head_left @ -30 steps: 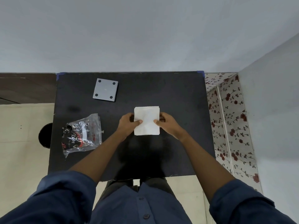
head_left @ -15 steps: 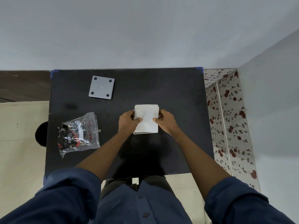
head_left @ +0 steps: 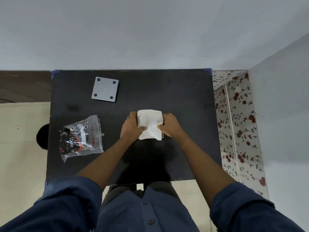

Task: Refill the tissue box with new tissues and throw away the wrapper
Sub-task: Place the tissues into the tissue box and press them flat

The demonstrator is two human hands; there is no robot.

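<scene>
A white stack of tissues (head_left: 149, 123) sits at the middle of the black table (head_left: 184, 101), its top sheet creased and bulging. My left hand (head_left: 131, 127) grips its left side and my right hand (head_left: 169, 125) grips its right side, thumbs pressing on top. A thin edge of the tissue box shows under the stack at its lower right; the rest of the box is hidden. The grey square lid (head_left: 105, 89) with four dark dots lies at the back left. The clear plastic wrapper (head_left: 82, 138) with black and red print lies at the left.
A dark round bin (head_left: 42, 138) stands on the floor past the table's left edge. A flower-patterned panel (head_left: 237, 131) runs along the right side. The wall is right behind the table.
The tissue stack was flat and smooth; now its top is crumpled as both thumbs press it down. My hands stayed in about the same place.
</scene>
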